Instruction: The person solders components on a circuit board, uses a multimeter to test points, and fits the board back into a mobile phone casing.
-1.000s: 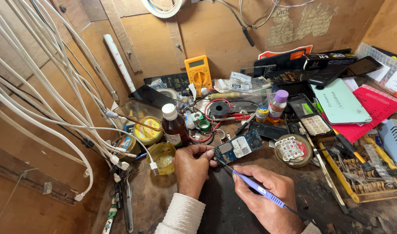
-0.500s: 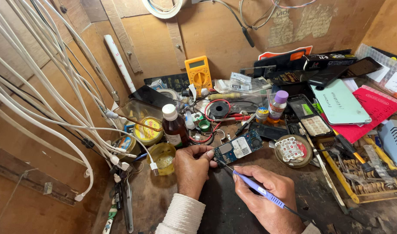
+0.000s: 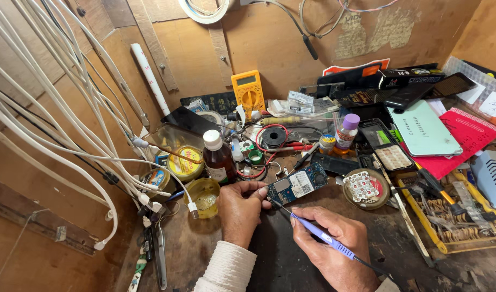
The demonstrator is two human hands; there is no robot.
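My left hand [image 3: 240,208] grips the near left end of a small blue circuit board [image 3: 298,184] that lies on the dark workbench. A purple-handled soldering iron [image 3: 323,239] sits in my right hand [image 3: 332,249], held like a pen. Its thin tip points up and left and meets the board's near edge by my left fingers. A brown glass bottle with a white cap [image 3: 217,157] stands just behind my left hand. Beside it, at the left, is a small yellow cup [image 3: 203,197].
White cables [image 3: 69,124] hang down the left wall. A yellow multimeter [image 3: 248,93] leans at the back. A round dish with a metal part [image 3: 365,188], a yellow tool tray [image 3: 453,216], a pale green phone [image 3: 424,130] and a red folder [image 3: 470,135] crowd the right.
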